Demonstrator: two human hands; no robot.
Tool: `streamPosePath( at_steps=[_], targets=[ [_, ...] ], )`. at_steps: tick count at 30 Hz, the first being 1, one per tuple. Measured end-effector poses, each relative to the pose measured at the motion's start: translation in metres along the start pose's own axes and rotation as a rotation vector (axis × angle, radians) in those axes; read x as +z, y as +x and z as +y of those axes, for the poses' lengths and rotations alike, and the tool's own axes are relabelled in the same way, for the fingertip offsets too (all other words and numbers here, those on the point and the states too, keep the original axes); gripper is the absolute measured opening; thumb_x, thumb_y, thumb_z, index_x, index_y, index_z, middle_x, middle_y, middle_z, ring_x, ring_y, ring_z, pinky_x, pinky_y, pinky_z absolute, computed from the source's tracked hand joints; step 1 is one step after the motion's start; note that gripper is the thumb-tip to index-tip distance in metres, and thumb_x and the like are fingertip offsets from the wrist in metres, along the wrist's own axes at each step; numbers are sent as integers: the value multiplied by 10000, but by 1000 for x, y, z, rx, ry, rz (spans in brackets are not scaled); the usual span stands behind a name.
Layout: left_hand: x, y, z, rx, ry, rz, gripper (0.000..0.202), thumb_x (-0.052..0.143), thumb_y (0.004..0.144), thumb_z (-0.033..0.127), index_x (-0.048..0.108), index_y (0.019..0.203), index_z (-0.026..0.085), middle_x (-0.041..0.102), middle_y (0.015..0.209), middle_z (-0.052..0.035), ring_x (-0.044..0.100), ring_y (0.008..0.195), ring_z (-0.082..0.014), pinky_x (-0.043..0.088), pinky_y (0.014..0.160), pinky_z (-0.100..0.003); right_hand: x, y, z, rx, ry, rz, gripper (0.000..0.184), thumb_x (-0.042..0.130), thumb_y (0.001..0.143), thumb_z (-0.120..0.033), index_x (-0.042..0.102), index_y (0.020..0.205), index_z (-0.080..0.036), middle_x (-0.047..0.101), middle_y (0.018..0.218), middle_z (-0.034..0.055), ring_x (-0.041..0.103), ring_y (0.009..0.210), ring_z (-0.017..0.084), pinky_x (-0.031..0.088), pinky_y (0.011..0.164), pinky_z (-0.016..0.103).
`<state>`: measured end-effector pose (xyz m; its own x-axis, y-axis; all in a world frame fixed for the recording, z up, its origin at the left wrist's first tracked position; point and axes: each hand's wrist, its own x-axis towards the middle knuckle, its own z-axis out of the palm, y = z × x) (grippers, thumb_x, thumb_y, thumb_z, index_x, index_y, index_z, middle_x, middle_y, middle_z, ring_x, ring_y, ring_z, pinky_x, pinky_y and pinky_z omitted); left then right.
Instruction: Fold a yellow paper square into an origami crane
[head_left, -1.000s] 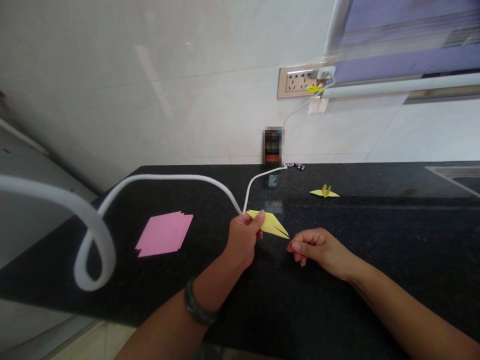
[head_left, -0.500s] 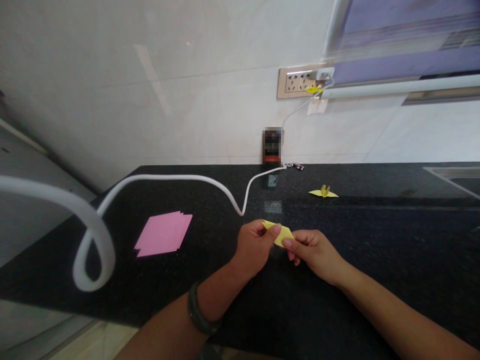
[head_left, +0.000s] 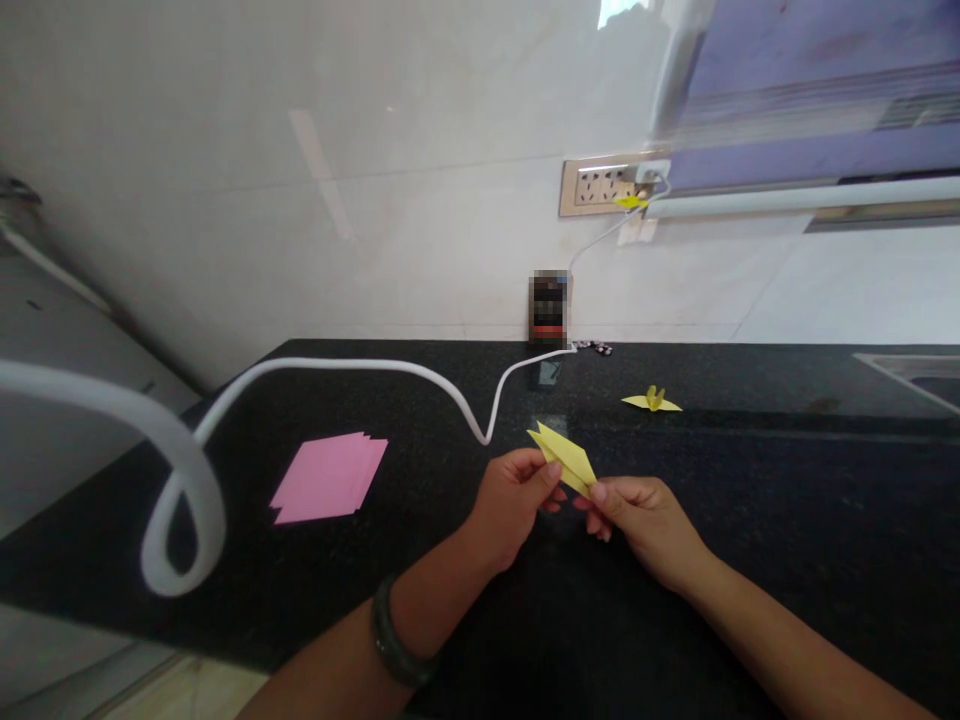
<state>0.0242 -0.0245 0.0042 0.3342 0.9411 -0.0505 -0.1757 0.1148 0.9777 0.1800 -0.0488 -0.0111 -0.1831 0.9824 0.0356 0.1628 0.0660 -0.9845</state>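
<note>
A folded piece of yellow paper (head_left: pixel 564 455) with pointed tips is held over the black countertop (head_left: pixel 750 500). My left hand (head_left: pixel 512 500) pinches its lower left part between thumb and fingers. My right hand (head_left: pixel 640 515) pinches its right end. Both hands are closed on the paper, just above the counter. A dark band sits on my left wrist.
A stack of pink paper squares (head_left: pixel 328 477) lies to the left. A finished yellow folded figure (head_left: pixel 652 401) rests further back on the right. A white cable (head_left: pixel 360 366) runs across the counter to a phone (head_left: pixel 549 305) leaning on the wall, below a wall socket (head_left: pixel 600 186).
One second ago only my left hand held the yellow paper. My right hand came in and took its right end, and the paper now points up to the left.
</note>
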Motion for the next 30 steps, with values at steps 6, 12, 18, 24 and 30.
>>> streamPosePath(
  at_steps=[6,12,18,24,30],
  targets=[
    [-1,0,-4,-10,173,7,211,561,690,317,568,685,106,548,585,-20,480,513,-87,400,515,-222,4,2,-3,-16,133,100,174,581,719,-328,589,785,-167,530,568,-30,451,498,81,352,477,203],
    [-3,-1,-6,26,314,-2,222,562,681,326,540,601,120,539,543,-14,465,483,-90,363,475,-211,5,0,-4,5,145,109,167,569,730,-324,587,734,-158,560,598,-10,471,526,89,373,497,213],
    [-3,-1,-3,47,231,-60,212,575,676,319,610,723,115,561,607,-18,471,529,-90,362,496,-205,2,1,-3,-13,96,123,165,556,743,-321,594,743,-160,549,577,-14,459,515,90,372,497,217],
    [-3,0,-5,25,109,-37,209,600,658,303,635,742,115,562,621,-20,472,546,-90,370,508,-207,3,1,-2,-49,66,110,138,579,724,-302,584,765,-171,542,611,-15,479,543,95,391,512,215],
    [0,-1,-1,-78,-39,-39,220,623,635,260,616,793,107,600,670,-41,522,576,-95,401,556,-219,3,0,4,-70,54,201,187,614,695,-272,539,846,-194,552,669,-8,512,590,110,423,537,221]
  ],
)
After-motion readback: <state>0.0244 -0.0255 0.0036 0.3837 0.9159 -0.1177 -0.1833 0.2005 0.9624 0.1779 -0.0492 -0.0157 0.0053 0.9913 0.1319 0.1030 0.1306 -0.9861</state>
